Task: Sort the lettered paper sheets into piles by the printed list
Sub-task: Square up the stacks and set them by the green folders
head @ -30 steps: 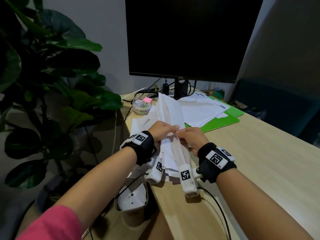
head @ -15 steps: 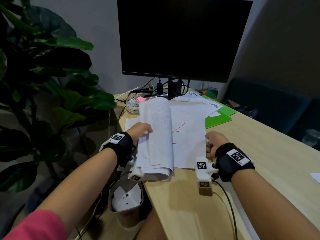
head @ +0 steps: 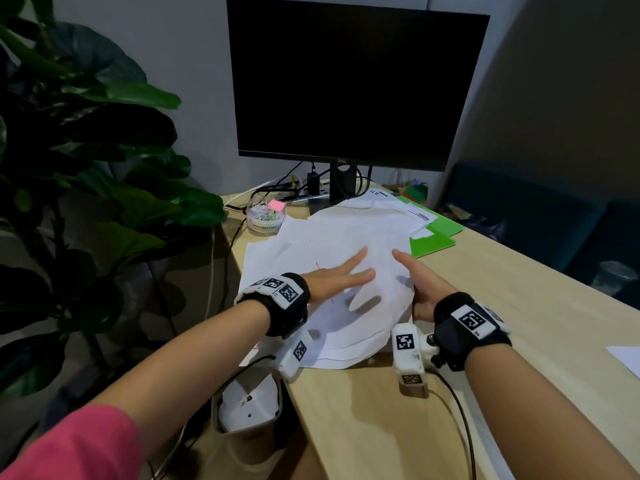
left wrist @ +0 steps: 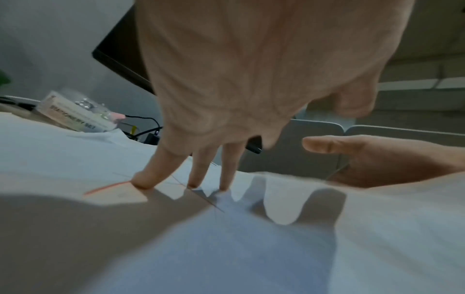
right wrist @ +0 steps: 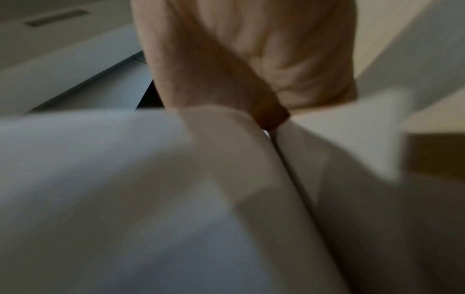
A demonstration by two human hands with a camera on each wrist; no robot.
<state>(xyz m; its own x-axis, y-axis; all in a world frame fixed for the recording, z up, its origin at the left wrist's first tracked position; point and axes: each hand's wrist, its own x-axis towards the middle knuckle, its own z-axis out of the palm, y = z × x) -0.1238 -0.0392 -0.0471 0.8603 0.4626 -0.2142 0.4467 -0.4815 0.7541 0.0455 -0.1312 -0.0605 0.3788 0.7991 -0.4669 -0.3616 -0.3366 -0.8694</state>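
A loose stack of white paper sheets (head: 346, 237) lies fanned on the wooden desk (head: 502, 306) in front of the monitor. Faint red pen strokes (head: 317, 265) show on one sheet. My left hand (head: 337, 277) lies flat on the stack with its fingers (left wrist: 148, 179) spread and their tips pressing the paper (left wrist: 226, 248). My right hand (head: 414, 284) is at the stack's raised right edge, its thumb stretched over the top sheets. The paper (right wrist: 125, 179) hides its other fingers in the right wrist view. A printed sheet (head: 412, 211) lies behind the stack.
Green folders (head: 433, 237) lie right of the stack, under the printed sheet. A clear stationery tub (head: 266, 218) stands at the back left near cables. A dark monitor (head: 346, 81) rises behind. A plant (head: 86, 168) fills the left, a bin (head: 247, 403) stands below the desk, and one sheet (head: 627, 358) lies far right.
The sheets, held upright by both hands a second ago, now lie spread on the desk. My left hand let go of the curled bundle and flattened onto it; my right hand moved to the edge.
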